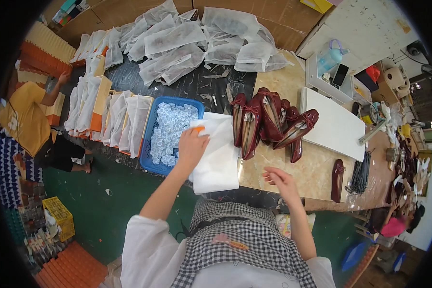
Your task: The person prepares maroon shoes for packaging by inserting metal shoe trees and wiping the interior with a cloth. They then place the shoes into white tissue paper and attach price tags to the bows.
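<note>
White fabric bags (217, 158) lie stacked at the table's near edge, between the blue basket (151, 129) of small sachets and the dark red shoes (264, 122). The left hand (192, 146) presses flat on the stack, fingers together, an orange finger cot on one fingertip. The right hand (279, 181) hovers over the marble tabletop (317, 170), fingers loosely curled, empty. A single shoe (337, 180) lies further right.

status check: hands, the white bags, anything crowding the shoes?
Left hand flat on white bag stack. Right hand open, empty, above the table edge. Dark red shoes bunched beside the stack; blue basket of sachets to its left.
</note>
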Demonstrator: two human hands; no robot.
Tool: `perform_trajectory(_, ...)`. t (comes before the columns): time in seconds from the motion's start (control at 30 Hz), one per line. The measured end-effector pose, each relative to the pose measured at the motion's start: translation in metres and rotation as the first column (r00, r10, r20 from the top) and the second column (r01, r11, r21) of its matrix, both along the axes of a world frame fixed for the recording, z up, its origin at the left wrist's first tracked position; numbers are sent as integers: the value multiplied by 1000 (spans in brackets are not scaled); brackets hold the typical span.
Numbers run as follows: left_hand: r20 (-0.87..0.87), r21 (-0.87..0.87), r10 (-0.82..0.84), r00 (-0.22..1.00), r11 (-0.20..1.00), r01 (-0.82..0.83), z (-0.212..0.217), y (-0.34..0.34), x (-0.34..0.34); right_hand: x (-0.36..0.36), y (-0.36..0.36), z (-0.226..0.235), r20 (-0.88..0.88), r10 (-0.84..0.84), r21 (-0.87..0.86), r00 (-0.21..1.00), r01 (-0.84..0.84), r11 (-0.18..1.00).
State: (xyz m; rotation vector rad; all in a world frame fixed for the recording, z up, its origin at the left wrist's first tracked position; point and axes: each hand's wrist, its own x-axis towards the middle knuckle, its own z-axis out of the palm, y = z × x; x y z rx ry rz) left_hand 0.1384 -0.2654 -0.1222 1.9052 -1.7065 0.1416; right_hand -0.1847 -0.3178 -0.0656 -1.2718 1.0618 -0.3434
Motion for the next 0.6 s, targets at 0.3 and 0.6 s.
perform_trajectory(0.3, -908, 412, 407, -103, 911, -28, 35, 51, -76, 102, 23, -13, -39, 388, -136, 921, -390, 911)
perform_trajectory(0.6, -916, 242, 280, 288, 957, -160, 61, 24, -53, 50, -117, -62, -454, -286, -795, 844, -238, 557)
